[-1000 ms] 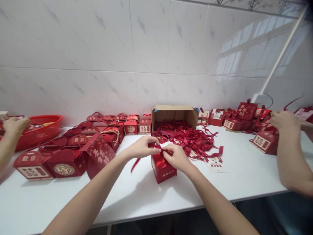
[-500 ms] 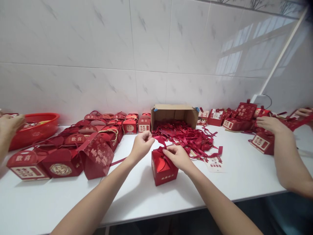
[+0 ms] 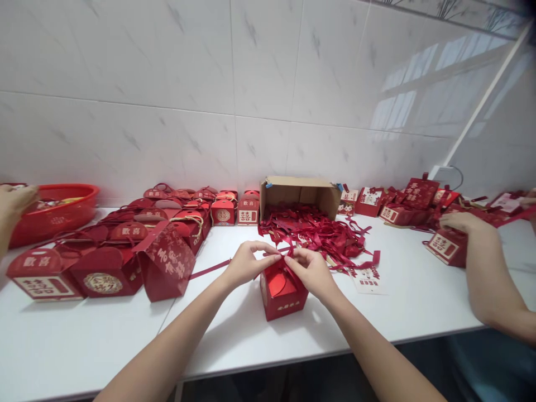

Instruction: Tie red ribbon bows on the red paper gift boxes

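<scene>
A small red gift box (image 3: 283,295) with gold lettering stands upright on the white table in front of me. Above its top, my left hand (image 3: 253,261) pinches a dark red ribbon (image 3: 283,253). My right hand (image 3: 307,269) pinches the same ribbon close beside it, fingertips nearly meeting over the box lid. The fingers partly hide the ribbon there, so any knot cannot be made out. Just behind the box lies a heap of loose red ribbons (image 3: 330,237), spilling out of a cardboard box (image 3: 301,183) lying on its side.
Rows of red gift boxes (image 3: 104,276) fill the left side, near a red basin (image 3: 75,215) with another person's hand (image 3: 17,202). A printed card (image 3: 371,282) lies right of the ribbons. At right, another person's hand (image 3: 464,223) is on a red box (image 3: 447,247).
My left hand has come down and right from above, joining my right hand at the ribbon over the box. My right hand stays at the box's top.
</scene>
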A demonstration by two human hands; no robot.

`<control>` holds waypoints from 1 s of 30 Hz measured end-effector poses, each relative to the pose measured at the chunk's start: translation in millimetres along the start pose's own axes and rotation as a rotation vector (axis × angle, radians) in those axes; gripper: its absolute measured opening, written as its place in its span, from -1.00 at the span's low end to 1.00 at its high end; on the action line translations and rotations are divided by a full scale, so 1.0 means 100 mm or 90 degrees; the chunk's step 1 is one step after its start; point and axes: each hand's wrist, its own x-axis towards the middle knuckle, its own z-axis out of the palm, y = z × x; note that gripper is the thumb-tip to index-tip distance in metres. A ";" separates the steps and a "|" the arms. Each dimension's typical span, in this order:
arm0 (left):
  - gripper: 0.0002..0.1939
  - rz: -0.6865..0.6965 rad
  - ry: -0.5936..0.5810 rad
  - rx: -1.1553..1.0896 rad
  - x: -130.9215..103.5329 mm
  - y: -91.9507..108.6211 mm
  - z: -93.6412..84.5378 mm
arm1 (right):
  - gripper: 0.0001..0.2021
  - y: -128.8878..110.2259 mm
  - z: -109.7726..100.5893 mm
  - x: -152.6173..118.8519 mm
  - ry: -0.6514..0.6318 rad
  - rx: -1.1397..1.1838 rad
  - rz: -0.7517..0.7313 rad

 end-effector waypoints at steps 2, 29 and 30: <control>-0.83 0.016 -0.008 0.000 -0.03 0.01 0.01 | -0.78 0.04 0.02 -0.02 0.044 0.031 -0.002; -0.86 0.128 0.069 0.104 -0.12 -0.11 0.25 | -0.80 0.07 -0.06 -0.03 -0.023 -0.202 -0.077; -0.85 0.124 0.067 0.094 -0.12 -0.11 0.25 | -0.78 0.09 -0.06 -0.02 -0.028 -0.190 -0.070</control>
